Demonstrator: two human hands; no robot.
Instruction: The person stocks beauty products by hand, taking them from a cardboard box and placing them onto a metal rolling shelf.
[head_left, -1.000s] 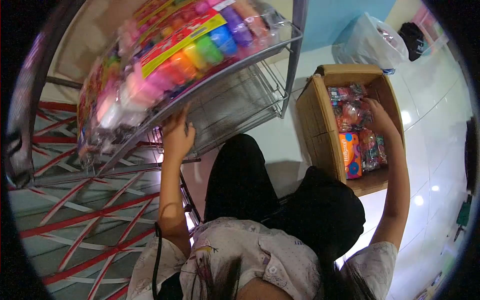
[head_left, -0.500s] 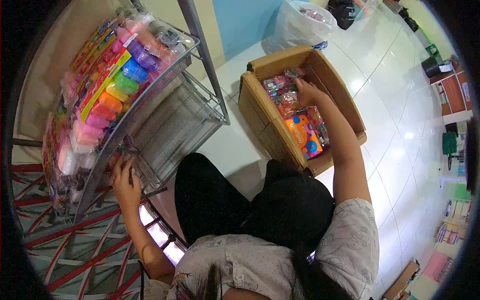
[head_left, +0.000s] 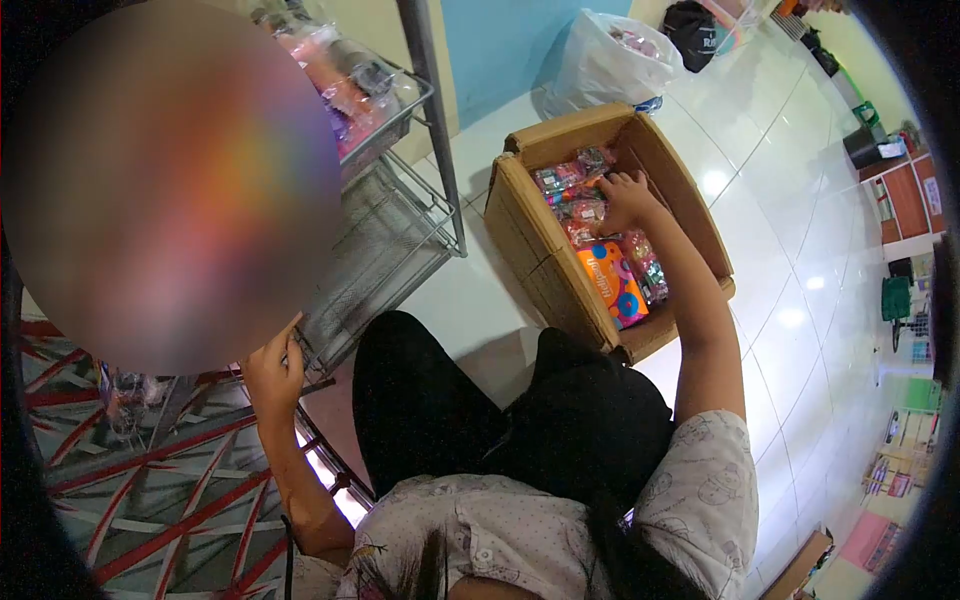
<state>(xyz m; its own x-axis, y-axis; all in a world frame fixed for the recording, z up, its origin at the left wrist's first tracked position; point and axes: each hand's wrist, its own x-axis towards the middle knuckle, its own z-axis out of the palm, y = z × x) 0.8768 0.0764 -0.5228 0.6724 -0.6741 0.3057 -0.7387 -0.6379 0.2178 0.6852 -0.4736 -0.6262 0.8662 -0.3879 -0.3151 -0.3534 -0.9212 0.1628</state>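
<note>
My right hand [head_left: 632, 200] is inside a brown cardboard box [head_left: 532, 228], over clear-wrapped packets [head_left: 580, 212], its fingers spread and slightly curled. Beside those packets lies an orange pack with blue and pink dots [head_left: 610, 280]. At the lower front of a grey wire rack [head_left: 385, 225] is my left hand [head_left: 272, 368], one finger stretched out and the others partly hidden. Whether it holds anything is unclear. Part of the rack's upper basket shows wrapped goods [head_left: 340, 75]; a large blurred circle hides the rest.
A white plastic bag [head_left: 610, 65] and a black bag [head_left: 690, 35] stand on the tiled floor behind the box. A patterned red and grey mat [head_left: 150, 500] lies at the lower left. Shelves [head_left: 905, 195] are at the far right.
My right hand has lifted slightly off the packets, its fingers more spread. My left hand's fingers have shifted lower and right at the rack. A blurred circle now covers the upper left.
</note>
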